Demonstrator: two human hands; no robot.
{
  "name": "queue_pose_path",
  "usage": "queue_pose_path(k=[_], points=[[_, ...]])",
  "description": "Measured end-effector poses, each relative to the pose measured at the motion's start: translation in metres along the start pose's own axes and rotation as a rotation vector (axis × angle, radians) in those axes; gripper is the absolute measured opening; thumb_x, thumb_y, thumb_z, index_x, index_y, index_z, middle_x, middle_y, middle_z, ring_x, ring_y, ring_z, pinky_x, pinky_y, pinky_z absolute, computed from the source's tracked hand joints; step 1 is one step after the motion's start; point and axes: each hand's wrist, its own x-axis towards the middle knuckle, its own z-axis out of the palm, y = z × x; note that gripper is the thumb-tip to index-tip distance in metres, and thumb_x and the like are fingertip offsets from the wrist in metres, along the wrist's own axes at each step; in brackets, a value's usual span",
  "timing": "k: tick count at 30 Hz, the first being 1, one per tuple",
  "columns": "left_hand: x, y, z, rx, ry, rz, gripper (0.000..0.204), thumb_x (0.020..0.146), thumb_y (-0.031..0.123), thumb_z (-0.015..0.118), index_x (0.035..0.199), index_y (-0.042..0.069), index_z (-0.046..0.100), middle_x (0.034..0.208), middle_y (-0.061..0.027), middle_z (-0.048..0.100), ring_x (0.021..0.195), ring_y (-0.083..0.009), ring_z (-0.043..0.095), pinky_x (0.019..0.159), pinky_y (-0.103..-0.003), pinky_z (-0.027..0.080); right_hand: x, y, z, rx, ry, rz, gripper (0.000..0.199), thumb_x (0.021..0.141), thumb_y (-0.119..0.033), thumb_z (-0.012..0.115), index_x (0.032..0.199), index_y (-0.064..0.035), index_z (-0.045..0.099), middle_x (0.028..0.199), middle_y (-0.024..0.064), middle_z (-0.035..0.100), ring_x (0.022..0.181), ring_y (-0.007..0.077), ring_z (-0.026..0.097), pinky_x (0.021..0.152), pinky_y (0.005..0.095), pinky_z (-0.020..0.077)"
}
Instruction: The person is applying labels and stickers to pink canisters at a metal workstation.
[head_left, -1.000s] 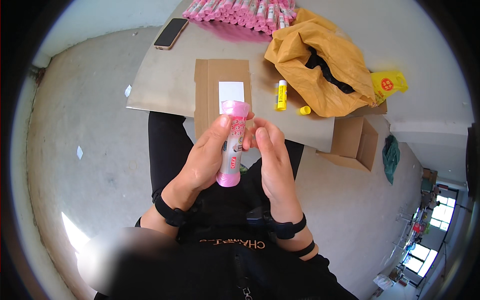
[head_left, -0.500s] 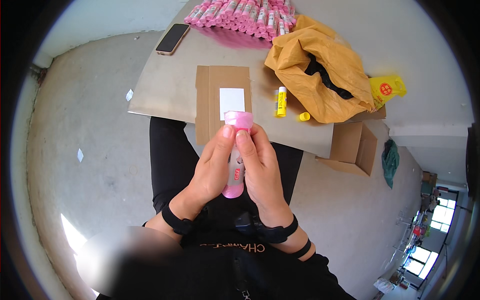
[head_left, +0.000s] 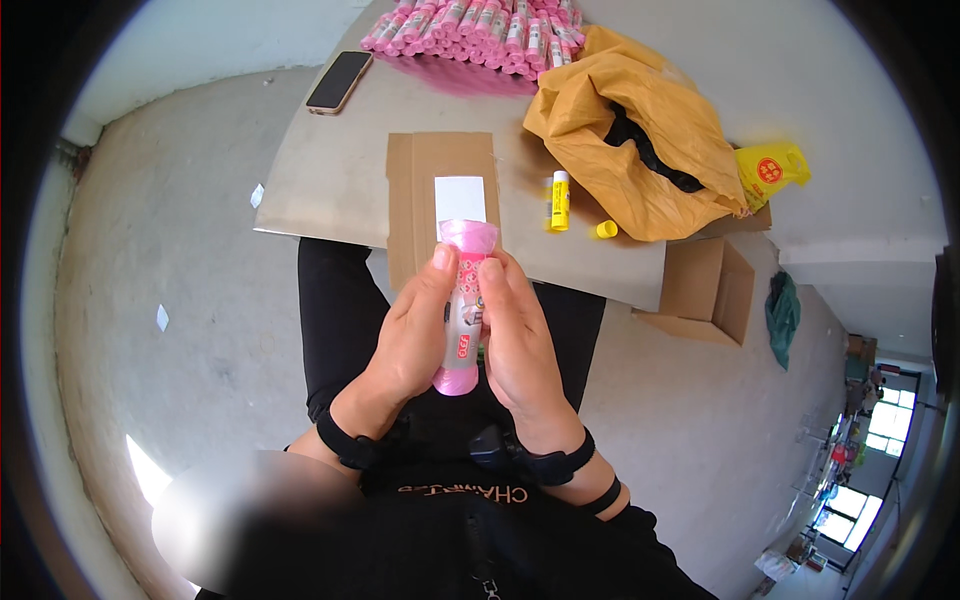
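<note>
Between both hands stands a pink plastic-bag roll (head_left: 464, 312) in a pink and pale printed wrapper, above my lap at the table's near edge. My left hand (head_left: 408, 335) grips its left side, thumb near the flared pink top. From the right, my right hand (head_left: 522, 340) closes on it, thumb along the wrapper's edge. Just beyond the roll lies a flat piece of cardboard (head_left: 412, 190) with a white paper slip (head_left: 459, 197) on it. To the right, an uncapped yellow glue stick (head_left: 560, 203) stands near its yellow cap (head_left: 606, 230).
Many similar pink rolls (head_left: 480, 35) are piled at the far side of the table (head_left: 330, 170). A phone (head_left: 340, 82) lies at the far left. An orange-yellow sack (head_left: 640, 140) fills the right side, by a yellow packet (head_left: 770, 170). An open cardboard box (head_left: 700, 290) sits beyond the right edge.
My thumbs have spread apart from the front of the roll, so more of its pink patterned wrapper shows. The roll remains held in both hands.
</note>
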Motion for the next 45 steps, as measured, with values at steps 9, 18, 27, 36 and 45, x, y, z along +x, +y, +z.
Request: queue_pose_path(k=[9,18,27,36,45], points=[[-0.001,-0.001,-0.002,-0.108,-0.052,-0.05,0.049,0.099,0.044,0.032,0.106,0.003,0.056,0.085,-0.0044,0.059,0.071,-0.0102,0.056,0.063,-0.025,0.046,0.002,-0.006,0.001,0.01,-0.016,-0.054,0.038,0.094,-0.022,0.055,0.125,-0.0004,0.045,0.107,0.0043,0.056,0.094,0.0066,0.054,0.082,0.0215,0.0436],[-0.001,-0.002,0.005,-0.02,0.015,0.054,0.048,0.101,0.041,0.026,0.098,0.003,0.055,0.076,0.0003,0.055,0.063,-0.0059,0.05,0.056,-0.021,0.042,0.001,0.0,0.016,0.063,0.078,-0.099,0.031,0.094,-0.021,0.055,0.118,-0.0009,0.049,0.101,0.0018,0.056,0.089,0.0045,0.052,0.078,0.0209,0.0437],[0.0,-0.005,-0.003,-0.058,0.083,-0.083,0.05,0.1,0.045,0.03,0.102,0.003,0.055,0.083,-0.0028,0.057,0.068,-0.01,0.053,0.062,-0.024,0.045,0.008,0.013,0.007,0.14,0.096,-0.006,0.037,0.097,-0.029,0.049,0.121,-0.0001,0.046,0.095,0.0037,0.057,0.084,0.0062,0.054,0.075,0.0208,0.0442],[0.003,0.004,0.003,-0.173,0.046,-0.082,0.048,0.101,0.042,0.026,0.099,0.004,0.054,0.074,-0.0016,0.054,0.06,-0.0086,0.051,0.052,-0.022,0.042,0.001,0.006,0.002,-0.08,-0.023,-0.098,0.044,0.095,-0.023,0.053,0.129,0.0011,0.039,0.106,0.0044,0.055,0.095,0.008,0.052,0.085,0.0233,0.0425],[0.006,-0.003,-0.006,-0.022,-0.005,0.003,0.058,0.099,0.048,0.023,0.076,0.005,0.054,0.068,-0.0006,0.051,0.062,-0.0089,0.047,0.057,-0.023,0.04,0.007,0.009,0.008,-0.263,0.032,-0.144,0.048,0.089,-0.024,0.063,0.122,0.0023,0.042,0.107,0.0071,0.054,0.096,0.0109,0.053,0.084,0.0252,0.0438]])
